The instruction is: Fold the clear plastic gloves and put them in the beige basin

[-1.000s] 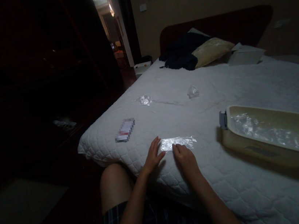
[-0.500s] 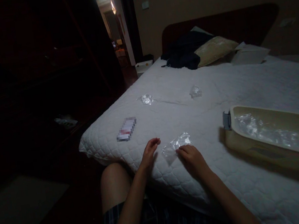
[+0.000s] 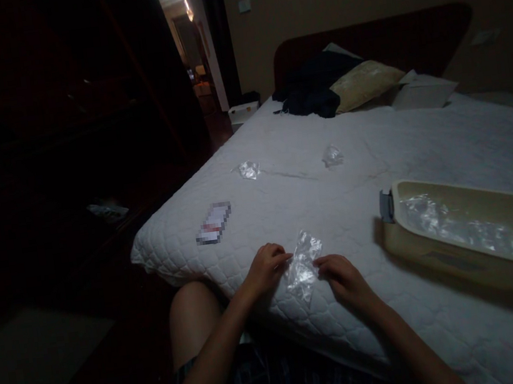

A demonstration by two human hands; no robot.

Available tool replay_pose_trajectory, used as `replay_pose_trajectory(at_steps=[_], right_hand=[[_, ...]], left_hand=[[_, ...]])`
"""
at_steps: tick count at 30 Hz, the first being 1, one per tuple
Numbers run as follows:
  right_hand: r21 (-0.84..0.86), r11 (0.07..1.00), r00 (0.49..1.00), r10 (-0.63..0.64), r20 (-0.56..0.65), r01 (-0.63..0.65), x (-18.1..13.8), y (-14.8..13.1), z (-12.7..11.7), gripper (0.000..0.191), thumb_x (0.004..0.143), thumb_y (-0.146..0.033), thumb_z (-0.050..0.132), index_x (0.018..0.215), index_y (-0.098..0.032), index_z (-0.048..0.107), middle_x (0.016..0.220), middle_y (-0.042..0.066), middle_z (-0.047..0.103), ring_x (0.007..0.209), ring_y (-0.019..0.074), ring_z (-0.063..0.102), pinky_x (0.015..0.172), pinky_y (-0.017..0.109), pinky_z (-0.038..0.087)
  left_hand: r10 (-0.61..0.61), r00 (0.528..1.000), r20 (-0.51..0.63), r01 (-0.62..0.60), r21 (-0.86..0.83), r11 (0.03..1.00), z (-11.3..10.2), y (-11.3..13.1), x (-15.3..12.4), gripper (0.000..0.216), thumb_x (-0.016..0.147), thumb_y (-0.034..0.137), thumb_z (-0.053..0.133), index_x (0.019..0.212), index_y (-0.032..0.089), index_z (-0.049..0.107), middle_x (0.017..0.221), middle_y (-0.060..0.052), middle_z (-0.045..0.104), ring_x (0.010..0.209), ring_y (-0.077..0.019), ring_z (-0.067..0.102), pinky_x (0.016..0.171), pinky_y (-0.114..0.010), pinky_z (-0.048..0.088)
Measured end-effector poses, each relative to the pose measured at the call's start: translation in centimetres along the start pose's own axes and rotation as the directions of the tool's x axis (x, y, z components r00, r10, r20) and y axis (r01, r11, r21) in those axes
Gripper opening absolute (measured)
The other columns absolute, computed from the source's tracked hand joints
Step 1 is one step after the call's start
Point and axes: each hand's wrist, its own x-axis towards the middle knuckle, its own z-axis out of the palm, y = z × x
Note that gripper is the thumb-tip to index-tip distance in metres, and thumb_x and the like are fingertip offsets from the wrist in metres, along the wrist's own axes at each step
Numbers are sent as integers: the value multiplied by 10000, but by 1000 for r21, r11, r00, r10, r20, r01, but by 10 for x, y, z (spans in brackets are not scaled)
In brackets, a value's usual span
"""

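1. Near the close edge of the white bed (image 3: pixel 304 198), lies between the left hand (image 3: pixel 268 263) and the right hand (image 3: pixel 343 272), wrinkled and shiny; looks like a clear plastic bag (image 3: pixel 305 266).
2. Has the left hand at one long edge, fingers curled in, with tips close together.
3. Has the right hand at the opposite edge, fingers loosely bent, also nearly closed at the tips.
4. Cannot tell a true pinch from a mere touch, on either side, in such dim light.
5. Should weigh almost nothing; looks thin, limp and quick to crease or spring up.
6. Probably slides easily under dry fingertips and tears if pulled hard.
7. Best gripped lightly at opposite edges or a corner, between thumb and forefinger.
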Motion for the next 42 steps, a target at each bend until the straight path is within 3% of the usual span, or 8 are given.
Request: replay_pose_trajectory(at_steps=[7,12,16,25,30,34,37,42], right_hand=[[34,999,999,28,27,-29,3,0,4,194,796,-76,445,869,-211,564,1056,80,589,988,186,556,823,353,473],[-156,988,998,-28,-63,18,3,-1,5,200,820,-142,499,989,-215,576,1077,101,572,1005,209,534,845,396,459],[-233,972,997,-57,-49,44,2,1,6,240,836,-167,497,1059,-220,568,1047,95,603,970,213,551,822,409,464],[-300,950,996,-86,13,86,3,3,8,230,854,-175,480,1058,-197,584,1039,87,641,960,204,580,806,376,477],[-419,893,985,-170,26,165,5,0,6,224,858,-171,469,1037,-183,603,1041,96,647,950,207,588,778,364,483],[-532,809,962,-268,44,250,10,-5,5,207,854,-152,466,984,-154,627,977,106,666,893,211,599,755,352,479],[-567,773,953,-294,78,285,13,-6,4,212,851,-133,457,972,-143,631,976,106,666,886,215,596,751,347,473],[-534,796,955,-286,81,284,13,-1,5,214,851,-143,464,991,-136,625,973,105,669,897,210,585,762,342,467]], left_hand=[[123,990,62,-131,145,981,7,0,12,180,823,231,526,962,211,640,852,-43,597,804,-152,509,699,-277,400],[153,988,0,-151,169,974,15,7,10,169,830,171,485,918,182,629,783,-53,583,748,-146,495,665,-278,389],[146,989,15,-146,193,970,19,11,6,158,825,161,471,865,164,624,744,-55,573,733,-157,490,664,-290,395],[89,979,182,-84,-33,996,-8,3,10,326,812,139,463,1119,195,556,998,-70,587,906,-162,524,778,-289,425],[34,989,143,-51,122,991,-1,-5,15,216,853,231,461,1006,192,609,880,-48,598,811,-154,531,713,-281,410],[203,974,98,-219,211,953,10,-7,14,171,855,234,474,925,193,625,816,-49,599,766,-145,519,679,-280,396],[256,967,14,-253,213,944,15,-8,11,164,858,225,472,894,192,628,781,-47,599,733,-132,512,656,-270,395],[197,978,-73,-186,133,973,19,-8,7,170,849,219,485,886,186,648,772,-52,609,737,-135,521,659,-272,409]])
